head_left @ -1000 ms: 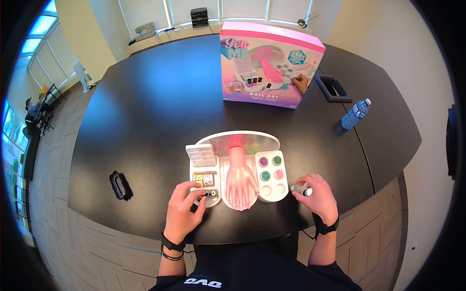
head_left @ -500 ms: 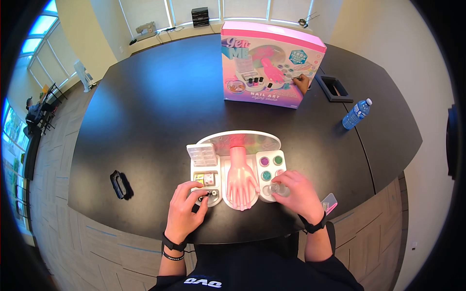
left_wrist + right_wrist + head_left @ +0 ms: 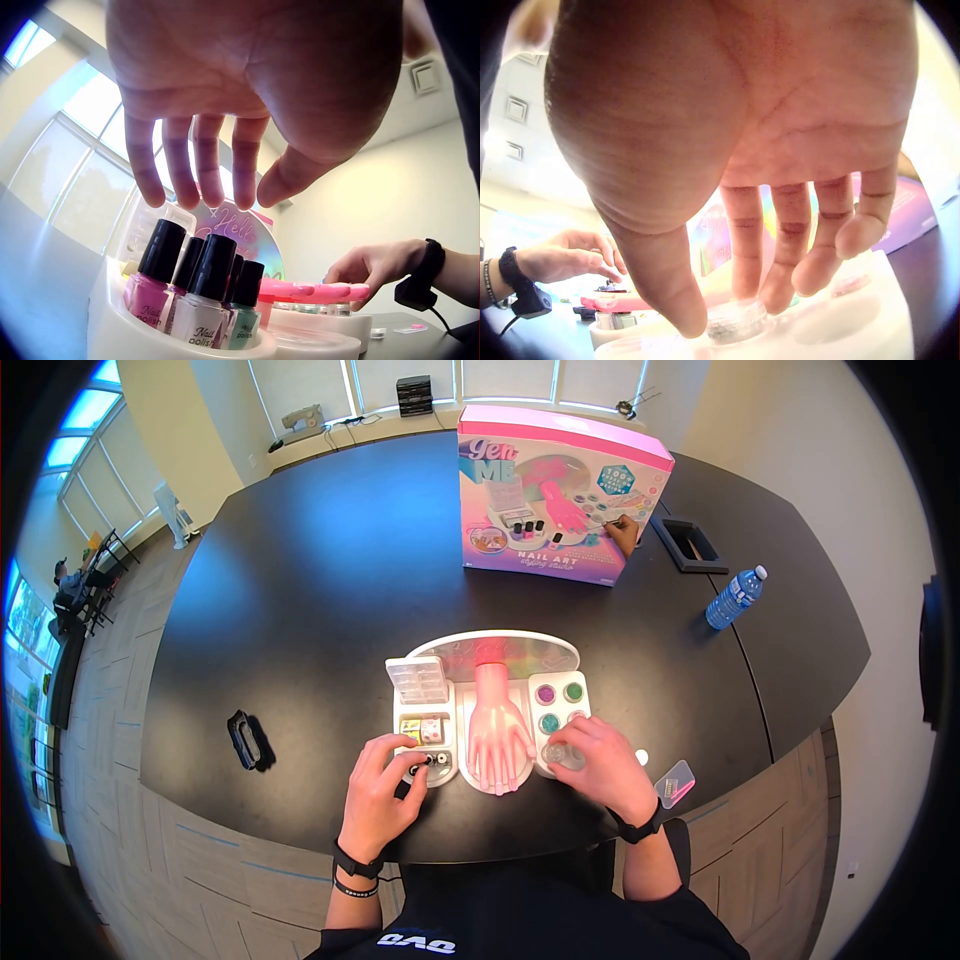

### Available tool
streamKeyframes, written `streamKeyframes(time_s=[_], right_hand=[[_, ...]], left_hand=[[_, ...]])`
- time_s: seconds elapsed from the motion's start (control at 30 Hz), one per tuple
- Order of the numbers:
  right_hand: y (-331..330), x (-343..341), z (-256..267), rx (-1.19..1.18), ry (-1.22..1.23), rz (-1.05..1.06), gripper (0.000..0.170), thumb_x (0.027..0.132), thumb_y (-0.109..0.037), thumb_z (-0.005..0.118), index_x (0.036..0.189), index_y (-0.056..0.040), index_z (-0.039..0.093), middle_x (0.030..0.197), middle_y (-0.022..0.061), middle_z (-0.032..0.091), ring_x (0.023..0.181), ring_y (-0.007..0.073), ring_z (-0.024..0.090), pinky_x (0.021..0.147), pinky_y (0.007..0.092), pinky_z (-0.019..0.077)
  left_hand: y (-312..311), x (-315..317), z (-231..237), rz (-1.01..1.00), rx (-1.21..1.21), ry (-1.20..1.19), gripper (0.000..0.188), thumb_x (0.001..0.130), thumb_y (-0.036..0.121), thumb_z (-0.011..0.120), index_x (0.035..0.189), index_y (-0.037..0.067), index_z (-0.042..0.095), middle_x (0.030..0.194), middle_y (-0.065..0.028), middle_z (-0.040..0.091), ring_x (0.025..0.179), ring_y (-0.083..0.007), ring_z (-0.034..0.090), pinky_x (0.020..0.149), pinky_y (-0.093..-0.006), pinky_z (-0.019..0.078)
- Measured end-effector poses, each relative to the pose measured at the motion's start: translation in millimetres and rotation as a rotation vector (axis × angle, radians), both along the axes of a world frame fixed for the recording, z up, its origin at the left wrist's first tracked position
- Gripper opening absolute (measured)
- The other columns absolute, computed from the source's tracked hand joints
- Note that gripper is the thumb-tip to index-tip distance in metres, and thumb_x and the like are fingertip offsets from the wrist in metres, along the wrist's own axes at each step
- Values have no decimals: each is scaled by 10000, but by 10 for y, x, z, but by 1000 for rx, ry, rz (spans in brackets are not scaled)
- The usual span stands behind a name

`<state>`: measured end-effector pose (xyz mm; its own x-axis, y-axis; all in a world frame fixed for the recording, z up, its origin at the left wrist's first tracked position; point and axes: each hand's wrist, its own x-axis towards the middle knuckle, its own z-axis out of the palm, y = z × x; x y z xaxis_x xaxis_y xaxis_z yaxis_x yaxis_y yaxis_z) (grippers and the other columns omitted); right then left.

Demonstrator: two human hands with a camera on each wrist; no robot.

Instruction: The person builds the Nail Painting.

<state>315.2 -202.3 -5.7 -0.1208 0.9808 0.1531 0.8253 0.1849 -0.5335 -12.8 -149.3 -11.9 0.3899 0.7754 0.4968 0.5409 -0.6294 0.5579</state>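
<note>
In the head view the left hand (image 3: pixel 380 800) hovers by the nail polish bottles (image 3: pixel 430 760) in the left tray, fingers loosely bent. The left wrist view shows the bottles (image 3: pixel 202 300) upright with black caps, below the left hand (image 3: pixel 247 90) and not held. The right hand (image 3: pixel 612 772) pinches a small clear jar (image 3: pixel 736 322) between thumb and fingers, at the front wells of the right tray (image 3: pixel 560 682). Between the two trays lies a pink model hand (image 3: pixel 495 730), palm down. Purple, green and teal jars (image 3: pixel 549 724) fill other wells.
A small white round piece (image 3: pixel 642 757) and a clear case (image 3: pixel 676 784) with something pink lie right of the right hand. Farther back stand a Nail Art box (image 3: pixel 560 500) and a water bottle (image 3: pixel 735 598). A black object (image 3: pixel 243 740) lies left.
The right hand has moved left from beside the station to the front wells of the right tray, carrying the clear jar. The white piece and clear case have come into view. The left hand has stayed still.
</note>
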Motion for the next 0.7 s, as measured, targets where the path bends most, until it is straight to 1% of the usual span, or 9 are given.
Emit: streamKeyframes(time_s=[0.43,0.53,0.6,0.63,0.7], right_hand=[[-22,15,-11,3,5,-3,283,841,-172,865,1079,-79,742,1084,89,693,1081,317,683,941,450,576],[-49,39,-4,0,27,-10,281,848,-167,868,1087,-77,752,1113,87,705,1075,318,682,942,442,579],[-86,71,-11,73,76,-30,277,863,-170,866,1101,-71,762,1133,90,720,1087,321,683,948,434,581],[-101,90,6,73,76,-30,277,863,-170,866,1101,-71,762,1133,90,720,1087,321,683,948,434,581],[-139,136,53,19,114,-88,292,863,-151,876,1122,-65,773,1122,100,734,1073,313,699,909,410,573]], left_hand=[[14,-12,-21,4,-5,3,186,871,-7,781,1046,31,734,1213,-146,703,1108,-376,679,935,-462,562],[12,-19,-23,7,-7,6,190,872,-10,780,1051,31,734,1212,-145,704,1113,-377,677,937,-461,561],[10,-22,-22,14,-8,3,191,872,-10,781,1052,31,734,1213,-144,704,1115,-377,677,939,-461,560],[11,-20,-18,13,-8,3,191,872,-10,781,1052,31,734,1213,-144,704,1115,-377,677,939,-461,560],[13,-15,-8,28,-2,9,178,864,6,793,1027,43,732,1201,-123,706,1121,-364,691,953,-461,576]])
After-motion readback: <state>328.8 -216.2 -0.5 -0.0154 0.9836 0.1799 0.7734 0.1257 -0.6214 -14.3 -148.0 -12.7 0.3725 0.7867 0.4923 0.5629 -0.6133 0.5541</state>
